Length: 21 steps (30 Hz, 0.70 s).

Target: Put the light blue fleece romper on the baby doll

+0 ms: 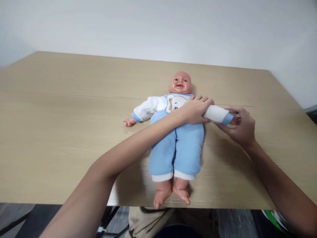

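Observation:
A baby doll (189, 145) lies on its back on the table, head away from me and bare feet at the near edge. It wears a white top with an animal face on the chest and light blue trousers with white cuffs. My left hand (196, 109) reaches across the doll's body and is closed around the upper part of the sleeve on the right. My right hand (241, 127) holds that same sleeve near its blue cuff (228, 119), thumb below and fingers above. The doll's small hand pokes out beside my palm. Its other arm (146, 109) stretches out to the left.
The wooden table (61, 132) spreads wide on both sides, with a seam running across it. A pale wall (158, 29) stands behind. Below the near edge are my beige trousers (146, 221), dark metal legs and a green and white object (272, 219) at the lower right.

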Tool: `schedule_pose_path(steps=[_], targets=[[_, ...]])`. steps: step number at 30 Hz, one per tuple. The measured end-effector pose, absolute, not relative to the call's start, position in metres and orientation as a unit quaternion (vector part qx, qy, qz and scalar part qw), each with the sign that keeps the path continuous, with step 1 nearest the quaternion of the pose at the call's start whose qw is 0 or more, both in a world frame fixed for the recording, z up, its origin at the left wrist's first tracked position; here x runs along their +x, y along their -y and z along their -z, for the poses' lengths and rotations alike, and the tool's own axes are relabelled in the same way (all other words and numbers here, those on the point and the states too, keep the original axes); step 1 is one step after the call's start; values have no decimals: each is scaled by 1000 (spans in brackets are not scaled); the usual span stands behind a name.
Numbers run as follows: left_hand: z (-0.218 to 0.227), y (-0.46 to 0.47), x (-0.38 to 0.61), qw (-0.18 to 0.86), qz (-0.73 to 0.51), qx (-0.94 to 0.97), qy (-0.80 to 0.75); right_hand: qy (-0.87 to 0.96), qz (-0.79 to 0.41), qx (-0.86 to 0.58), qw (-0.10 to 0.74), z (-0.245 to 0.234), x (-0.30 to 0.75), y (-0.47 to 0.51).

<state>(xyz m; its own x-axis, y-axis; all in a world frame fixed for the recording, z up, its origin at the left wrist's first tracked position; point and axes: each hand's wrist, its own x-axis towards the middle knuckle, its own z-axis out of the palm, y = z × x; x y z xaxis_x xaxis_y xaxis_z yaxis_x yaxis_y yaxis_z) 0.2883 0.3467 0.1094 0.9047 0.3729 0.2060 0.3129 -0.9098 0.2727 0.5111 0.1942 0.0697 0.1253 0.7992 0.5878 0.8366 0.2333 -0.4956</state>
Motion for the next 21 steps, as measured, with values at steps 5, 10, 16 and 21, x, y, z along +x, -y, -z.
schedule_pose_path(steps=[5,10,16,21], targets=[[-105,-346,281,136,-159,961,-180,633,-24,-585,506,-64,495,-192],[-104,-351,277,185,-228,937,-190,632,-134,-600,472,-39,500,-202],[-94,-359,267,279,-330,883,-181,770,-85,-545,321,-32,475,-197],[-79,-367,256,338,-401,820,-229,784,-145,-520,308,-27,454,-206]])
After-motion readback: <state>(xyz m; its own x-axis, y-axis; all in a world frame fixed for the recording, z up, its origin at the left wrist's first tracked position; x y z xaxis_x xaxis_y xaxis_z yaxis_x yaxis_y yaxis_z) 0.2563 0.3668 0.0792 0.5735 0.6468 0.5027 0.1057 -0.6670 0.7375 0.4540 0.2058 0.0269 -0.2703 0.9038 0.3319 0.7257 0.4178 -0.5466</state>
